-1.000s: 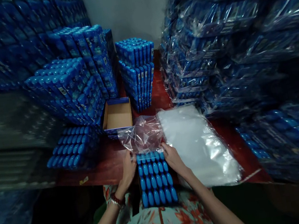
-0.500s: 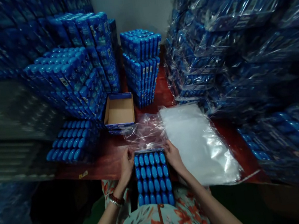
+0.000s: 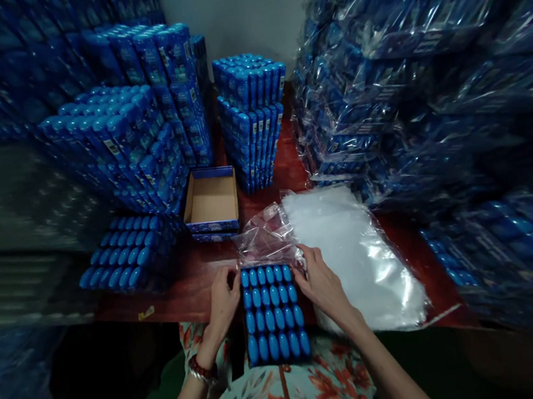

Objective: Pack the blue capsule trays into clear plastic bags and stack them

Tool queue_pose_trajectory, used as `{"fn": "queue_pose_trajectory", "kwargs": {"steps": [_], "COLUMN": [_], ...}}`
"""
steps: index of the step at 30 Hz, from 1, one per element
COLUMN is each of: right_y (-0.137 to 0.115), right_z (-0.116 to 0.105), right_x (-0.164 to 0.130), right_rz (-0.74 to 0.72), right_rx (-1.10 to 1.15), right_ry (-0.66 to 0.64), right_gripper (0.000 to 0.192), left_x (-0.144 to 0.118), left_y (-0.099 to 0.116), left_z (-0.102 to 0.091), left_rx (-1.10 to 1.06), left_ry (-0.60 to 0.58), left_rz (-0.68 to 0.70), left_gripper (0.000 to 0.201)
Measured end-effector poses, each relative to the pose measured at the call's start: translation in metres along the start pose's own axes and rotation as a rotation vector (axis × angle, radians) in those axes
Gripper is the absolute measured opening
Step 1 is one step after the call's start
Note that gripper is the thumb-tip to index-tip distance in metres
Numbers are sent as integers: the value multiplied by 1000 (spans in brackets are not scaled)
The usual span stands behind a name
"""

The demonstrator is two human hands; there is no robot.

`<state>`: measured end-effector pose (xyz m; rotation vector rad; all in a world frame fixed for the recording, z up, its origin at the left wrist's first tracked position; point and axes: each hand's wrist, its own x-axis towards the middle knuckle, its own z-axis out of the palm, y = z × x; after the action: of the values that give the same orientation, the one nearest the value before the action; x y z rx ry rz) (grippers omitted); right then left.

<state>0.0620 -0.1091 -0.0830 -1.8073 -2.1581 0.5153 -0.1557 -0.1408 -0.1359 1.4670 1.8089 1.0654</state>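
Left hand [image 3: 222,299] and right hand [image 3: 321,283] grip the blue bottle pack [image 3: 272,313] and, apparently, the clear bag [image 3: 266,236] mouth. A corner catching the film could tear it.

- Both forearms reach forward from the bottom of the view, bare, converging toward the middle.
- The left hand [image 3: 222,299] lies palm inward, fingers curled and pointing forward, thumb tucked near the fingertips (a dark red band circles that wrist).
- The right hand [image 3: 321,282] shows its back, fingers bent and pinched at the tips, wrist angled inward.
- The hands sit level, apart.
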Motion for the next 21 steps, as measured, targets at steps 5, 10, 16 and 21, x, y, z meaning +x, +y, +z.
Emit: {"fn": "queue_pose_trajectory", "kwargs": {"steps": [5, 10, 16, 21], "right_y": [8, 10, 19, 32], "right_z": [-3, -5, 8, 21], "right_x": [21, -12, -65, -108], "right_rz": [-278, -284, -309, -293], "right_rx": [197, 333, 299, 335], "right_ry": [-162, -55, -88, -114], "right_gripper": [15, 14, 21, 24], "left_x": [1, -29, -73, -116], "left_y": [2, 7, -17, -56], "left_z": [-9, -26, -30, -29], "left_rx": [-159, 9, 217, 276], "left_ry": [-24, -42, -126, -209], "left_rz": [-9, 168, 395, 555], "left_gripper": [12, 13, 24, 32]}}
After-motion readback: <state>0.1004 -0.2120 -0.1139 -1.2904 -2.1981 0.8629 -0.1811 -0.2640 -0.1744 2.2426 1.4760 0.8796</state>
